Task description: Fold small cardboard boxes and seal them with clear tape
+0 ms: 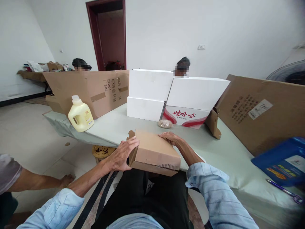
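Hands [122,155] [172,138] on carton [157,145], flap [131,135] left, apparently longer crosswise

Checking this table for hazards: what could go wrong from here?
The small cardboard box appears to overhang the table's near edge, so it might slip off if the left hand, gripping one side, let go. The pale yellow jug stands close to the edge too, and a bump could perhaps topple it. The pen lies beside the blue jug and might roll if nudged.

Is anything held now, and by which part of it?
A brown cardboard box: left hand at its left side, right hand near its far right corner.
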Demonstrator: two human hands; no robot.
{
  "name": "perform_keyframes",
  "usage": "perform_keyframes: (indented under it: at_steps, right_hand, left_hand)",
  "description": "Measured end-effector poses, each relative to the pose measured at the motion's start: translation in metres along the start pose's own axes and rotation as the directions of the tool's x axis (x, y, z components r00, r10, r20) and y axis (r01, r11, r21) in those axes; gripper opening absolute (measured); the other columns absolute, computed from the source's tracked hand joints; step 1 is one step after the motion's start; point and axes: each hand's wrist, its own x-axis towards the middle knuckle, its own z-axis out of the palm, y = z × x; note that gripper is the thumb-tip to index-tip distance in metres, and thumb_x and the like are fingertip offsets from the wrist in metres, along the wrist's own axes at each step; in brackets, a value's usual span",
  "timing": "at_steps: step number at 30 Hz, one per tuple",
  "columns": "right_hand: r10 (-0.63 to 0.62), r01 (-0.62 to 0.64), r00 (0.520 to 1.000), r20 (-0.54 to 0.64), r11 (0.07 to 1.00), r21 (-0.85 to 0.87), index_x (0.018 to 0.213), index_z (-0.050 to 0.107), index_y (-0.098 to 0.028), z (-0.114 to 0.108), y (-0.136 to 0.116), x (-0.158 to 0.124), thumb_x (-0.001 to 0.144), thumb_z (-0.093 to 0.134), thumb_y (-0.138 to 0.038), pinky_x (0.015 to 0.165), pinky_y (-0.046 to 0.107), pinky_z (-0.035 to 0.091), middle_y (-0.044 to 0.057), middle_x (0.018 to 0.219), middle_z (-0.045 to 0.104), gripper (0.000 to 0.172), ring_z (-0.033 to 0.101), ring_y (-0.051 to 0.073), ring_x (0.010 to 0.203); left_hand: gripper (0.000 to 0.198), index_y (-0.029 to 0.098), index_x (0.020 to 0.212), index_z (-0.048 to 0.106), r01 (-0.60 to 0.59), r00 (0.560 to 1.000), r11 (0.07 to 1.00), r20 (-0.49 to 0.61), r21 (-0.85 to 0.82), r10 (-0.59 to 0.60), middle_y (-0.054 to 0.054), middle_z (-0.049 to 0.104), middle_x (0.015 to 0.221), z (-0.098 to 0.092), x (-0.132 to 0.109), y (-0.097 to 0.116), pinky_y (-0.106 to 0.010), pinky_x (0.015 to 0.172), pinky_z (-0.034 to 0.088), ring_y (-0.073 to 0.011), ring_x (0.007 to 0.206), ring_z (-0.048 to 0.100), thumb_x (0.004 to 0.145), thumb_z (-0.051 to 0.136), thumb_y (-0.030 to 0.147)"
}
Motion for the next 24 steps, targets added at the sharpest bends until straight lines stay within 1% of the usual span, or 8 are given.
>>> perform_keyframes:
  at_steps: [2, 5, 7, 10, 13, 17, 20, 24]
  right_hand:
    - [0.013, -0.013, 1.0, 0.02, 1.0, -0.007, 0.067, 0.057, -0.022, 0.005, 0.003, 0.001, 0.065, 0.094, -0.052, 0.042, 0.028, 0.04, -0.001, 0.053, 0.054, 0.049, 0.047, 0.013, 0.048]
    - [-0.035, 0.035, 0.999, -0.024, 0.999, -0.008, 0.071, 0.063, -0.02, 0.006, 0.003, -0.002, 0.068, 0.089, -0.058, 0.049, 0.031, 0.047, 0.005, 0.061, 0.063, 0.047, 0.057, 0.018, 0.055]
    - [-0.099, 0.099, 0.992, -0.075, 0.995, -0.01, 0.078, 0.067, -0.019, 0.002, 0.0, -0.01, 0.071, 0.085, -0.066, 0.06, 0.035, 0.054, 0.008, 0.072, 0.07, 0.05, 0.065, 0.023, 0.069]
    - [-0.206, 0.205, 0.968, -0.146, 0.978, -0.018, 0.097, 0.074, -0.02, -0.004, -0.007, -0.029, 0.077, 0.075, -0.078, 0.082, 0.039, 0.059, 0.01, 0.101, 0.078, 0.061, 0.071, 0.028, 0.098]
    - [-0.35, 0.341, 0.916, -0.196, 0.937, -0.08, 0.115, 0.075, -0.023, -0.001, -0.014, -0.048, 0.086, 0.065, -0.081, 0.097, 0.043, 0.057, 0.01, 0.122, 0.077, 0.066, 0.068, 0.032, 0.118]
    - [-0.468, 0.433, 0.863, -0.191, 0.879, -0.199, 0.123, 0.074, -0.022, 0.007, -0.014, -0.056, 0.095, 0.057, -0.074, 0.103, 0.046, 0.056, 0.011, 0.122, 0.077, 0.061, 0.069, 0.032, 0.116]
    - [-0.498, 0.409, 0.839, -0.217, 0.842, -0.352, 0.122, 0.074, -0.024, -0.004, 0.004, -0.05, 0.101, 0.046, -0.07, 0.101, 0.046, 0.056, 0.012, 0.125, 0.076, 0.058, 0.069, 0.031, 0.116]
    - [-0.521, 0.257, 0.776, -0.356, 0.776, -0.576, 0.091, 0.074, -0.024, -0.043, 0.046, -0.051, 0.092, 0.052, -0.074, 0.103, 0.058, 0.053, 0.016, 0.103, 0.076, 0.055, 0.069, 0.036, 0.104]
  left_hand:
    - [0.125, 0.025, 0.168, 0.019, 0.122, 0.992, 0.984, 0.002, -0.129, -0.123, -0.023, 0.041, 0.168, -0.005, 0.006, -0.008, -0.058, 0.127, 0.037, -0.0425, 0.159, 0.038, 0.069, 0.094, 0.028]
    - [0.13, 0.023, 0.167, 0.023, 0.281, 0.956, 0.904, 0.015, -0.323, -0.292, -0.021, 0.041, 0.166, -0.008, 0.014, -0.031, -0.056, 0.123, 0.044, -0.041, 0.153, 0.045, 0.061, 0.097, 0.029]
    - [0.13, 0.023, 0.167, 0.026, 0.361, 0.924, 0.833, 0.038, -0.42, -0.381, -0.021, 0.041, 0.166, -0.008, 0.017, -0.046, -0.057, 0.119, 0.048, -0.042, 0.153, 0.044, 0.059, 0.098, 0.032]
    - [0.135, 0.025, 0.169, 0.026, 0.43, 0.885, 0.75, 0.072, -0.502, -0.459, -0.022, 0.039, 0.169, -0.006, 0.023, -0.061, -0.059, 0.117, 0.048, -0.0444, 0.156, 0.04, 0.057, 0.1, 0.036]
    - [0.14, 0.025, 0.171, 0.02, 0.431, 0.883, 0.745, 0.069, -0.51, -0.464, -0.023, 0.034, 0.171, -0.006, 0.029, -0.065, -0.06, 0.117, 0.048, -0.0459, 0.157, 0.037, 0.057, 0.101, 0.038]
    - [0.13, 0.028, 0.169, 0.026, 0.316, 0.935, 0.858, -0.02, -0.404, -0.354, -0.019, 0.039, 0.164, -0.008, 0.034, -0.058, -0.059, 0.12, 0.046, -0.0416, 0.153, 0.041, 0.062, 0.098, 0.033]
    - [0.111, 0.028, 0.161, 0.039, 0.251, 0.961, 0.915, -0.033, -0.316, -0.275, -0.015, 0.043, 0.156, -0.01, 0.033, -0.053, -0.059, 0.121, 0.045, -0.0379, 0.148, 0.045, 0.065, 0.095, 0.029]
    - [0.106, 0.027, 0.155, 0.044, 0.239, 0.963, 0.934, -0.061, -0.267, -0.264, -0.014, 0.044, 0.152, -0.013, 0.027, -0.049, -0.058, 0.119, 0.047, -0.0373, 0.145, 0.047, 0.064, 0.096, 0.028]
